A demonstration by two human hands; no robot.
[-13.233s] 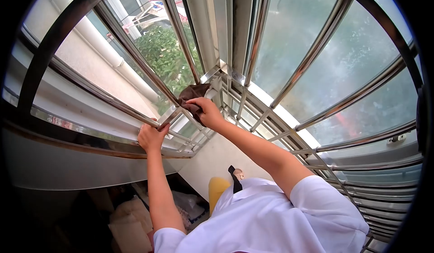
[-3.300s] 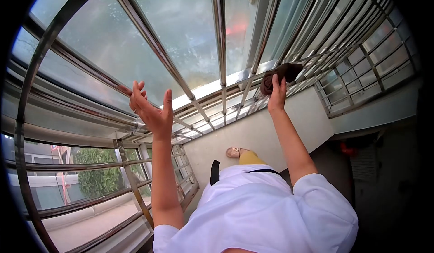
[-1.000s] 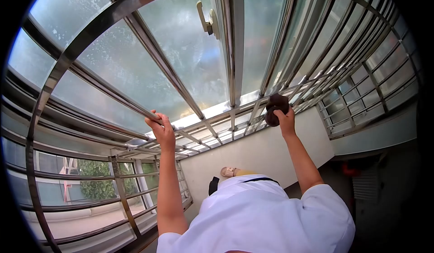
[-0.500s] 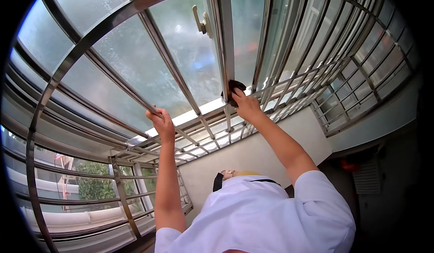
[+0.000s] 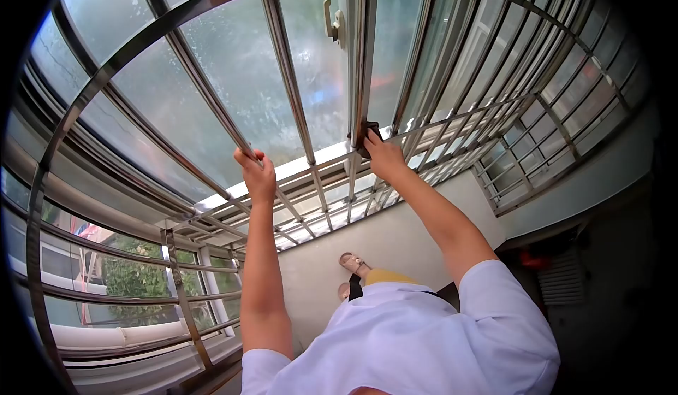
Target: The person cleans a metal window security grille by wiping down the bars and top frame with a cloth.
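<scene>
With its fingers wrapped round a shiny metal bar (image 5: 205,77), my left hand (image 5: 258,174) holds on near the lower end of that bar. My right hand (image 5: 385,157) is closed on a dark cloth (image 5: 366,135). The cloth is pressed against another upright bar (image 5: 362,56), low down near the horizontal rail. Part of the cloth is hidden by my fingers. Behind the bars is a frosted window pane (image 5: 311,77) with a pale handle (image 5: 333,24).
A curved metal hoop (image 5: 113,63) crosses the bars. Below my hands runs a lower grille (image 5: 325,197) above a pale ledge (image 5: 431,218). Greenery (image 5: 134,268) shows through the left window. A red object (image 5: 534,261) lies in the dark area at right.
The view has shifted, bringing my feet into sight. My left hand still grips its bar, and my right hand keeps the cloth against the other bar, its fingers slightly repositioned.
</scene>
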